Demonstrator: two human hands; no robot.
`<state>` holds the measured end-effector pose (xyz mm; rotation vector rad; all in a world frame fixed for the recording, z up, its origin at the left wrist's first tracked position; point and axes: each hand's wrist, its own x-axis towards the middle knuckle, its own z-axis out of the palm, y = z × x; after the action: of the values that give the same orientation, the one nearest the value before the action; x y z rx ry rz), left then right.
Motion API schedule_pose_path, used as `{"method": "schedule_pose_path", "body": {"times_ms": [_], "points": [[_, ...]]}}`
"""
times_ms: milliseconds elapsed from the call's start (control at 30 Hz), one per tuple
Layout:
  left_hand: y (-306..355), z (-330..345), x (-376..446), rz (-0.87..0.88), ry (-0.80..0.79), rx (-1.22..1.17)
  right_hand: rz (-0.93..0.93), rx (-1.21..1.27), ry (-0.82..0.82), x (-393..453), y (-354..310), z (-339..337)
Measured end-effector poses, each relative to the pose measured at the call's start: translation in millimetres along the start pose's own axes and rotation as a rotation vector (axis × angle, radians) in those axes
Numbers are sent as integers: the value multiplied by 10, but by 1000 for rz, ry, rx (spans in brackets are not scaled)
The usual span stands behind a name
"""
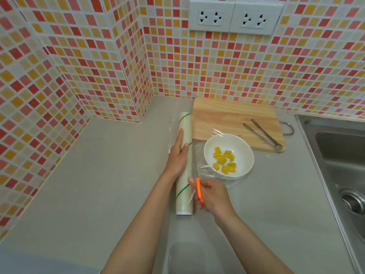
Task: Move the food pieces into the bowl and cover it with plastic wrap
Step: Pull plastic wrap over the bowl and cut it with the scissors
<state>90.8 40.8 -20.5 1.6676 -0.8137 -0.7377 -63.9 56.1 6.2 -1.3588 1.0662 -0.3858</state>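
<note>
1. Lay on the grey counter (110,175) near its back left corner: a roll of plastic wrap (184,165), running front to back, just left of a white bowl (228,155).
2. Held yellow food pieces (224,160) inside, with clear film (207,171) stretched from the roll over the bowl and crinkled round its near side.
3. Rested flat on the roll's middle, fingers straight and relaxed: the left hand (177,157), pressing rather than gripping.
4. Clenched round an orange cutter (199,191) at the film's near edge, beside the roll: the right hand (214,196).
5. Sat behind the bowl, touching its far rim, toward the counter's back edge: a wooden cutting board (227,117), with metal tongs (262,134) across its right half.
6. Lay along the counter's right edge: a steel sink (335,153).
</note>
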Motion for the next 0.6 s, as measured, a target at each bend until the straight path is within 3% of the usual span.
{"method": "schedule_pose_path", "body": {"times_ms": [600], "points": [[-2, -51, -15, 6, 4, -31, -16, 26, 62, 313, -272, 68]]}}
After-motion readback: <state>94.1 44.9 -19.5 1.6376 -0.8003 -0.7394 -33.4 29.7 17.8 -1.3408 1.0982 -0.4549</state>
